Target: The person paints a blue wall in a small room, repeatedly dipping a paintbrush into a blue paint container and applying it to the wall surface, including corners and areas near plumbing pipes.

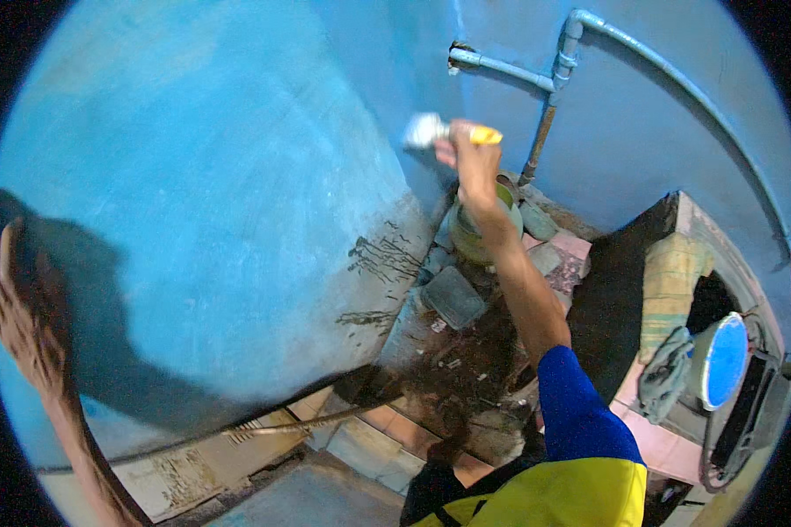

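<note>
My right hand [473, 165] is closed around the yellow handle of a paintbrush [425, 131]. Its pale, slightly blurred bristles point left, close to the corner where two blue walls meet; I cannot tell whether they touch. At the far left, my left hand [28, 325] is raised with its fingers stretched out and holds nothing. It lies against or just in front of the left blue wall [211, 176], beside its own dark shadow. Low on that wall, toward the corner, the surface turns greyish, with dark streaks.
Light-blue pipes [650, 54] run along the right wall. Beneath my right arm stands a greenish rounded pot [473, 233], with a grey block [453, 297] and rubble near it. A bucket of blue paint [726, 362] and a yellowish cloth [668, 285] are on the tiled ledge at right.
</note>
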{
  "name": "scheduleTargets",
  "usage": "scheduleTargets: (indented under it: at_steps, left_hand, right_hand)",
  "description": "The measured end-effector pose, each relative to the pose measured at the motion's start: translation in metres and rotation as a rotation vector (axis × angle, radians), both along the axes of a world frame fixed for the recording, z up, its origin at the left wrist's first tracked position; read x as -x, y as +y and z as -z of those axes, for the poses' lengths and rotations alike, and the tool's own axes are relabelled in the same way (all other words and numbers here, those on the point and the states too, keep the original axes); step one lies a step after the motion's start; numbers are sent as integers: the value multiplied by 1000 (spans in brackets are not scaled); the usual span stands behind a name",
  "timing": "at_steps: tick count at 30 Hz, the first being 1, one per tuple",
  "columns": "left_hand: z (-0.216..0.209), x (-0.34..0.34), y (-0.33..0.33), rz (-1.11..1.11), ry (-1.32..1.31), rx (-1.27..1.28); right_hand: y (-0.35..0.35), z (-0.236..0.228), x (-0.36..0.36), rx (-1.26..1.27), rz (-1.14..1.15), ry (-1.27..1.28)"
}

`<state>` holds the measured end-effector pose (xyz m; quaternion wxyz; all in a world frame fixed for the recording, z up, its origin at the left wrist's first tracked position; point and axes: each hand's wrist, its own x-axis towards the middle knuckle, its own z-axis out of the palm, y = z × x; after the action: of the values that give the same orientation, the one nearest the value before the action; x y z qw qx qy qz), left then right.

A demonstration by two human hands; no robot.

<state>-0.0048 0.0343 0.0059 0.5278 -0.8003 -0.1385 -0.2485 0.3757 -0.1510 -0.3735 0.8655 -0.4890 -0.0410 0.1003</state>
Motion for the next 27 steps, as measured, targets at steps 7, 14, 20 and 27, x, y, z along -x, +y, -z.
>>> scheduleTargets:
  at_steps: [7,14,20,27]
  left_hand:
    - [-18,-14,-22,145,63,-15]
    - [-18,-10,-51,128,13,181]
    - [70,13,-100,340,-214,559]
    - [342,124,-289,41,20,1643]
  right_hand:
    - [-134,-292,27,-412,-106,-663]
    - [-299,-269,134,-167,-66,-327]
    - [-470,-196,224,172,87,25]
    - [-642,-182,245,372,423,19]
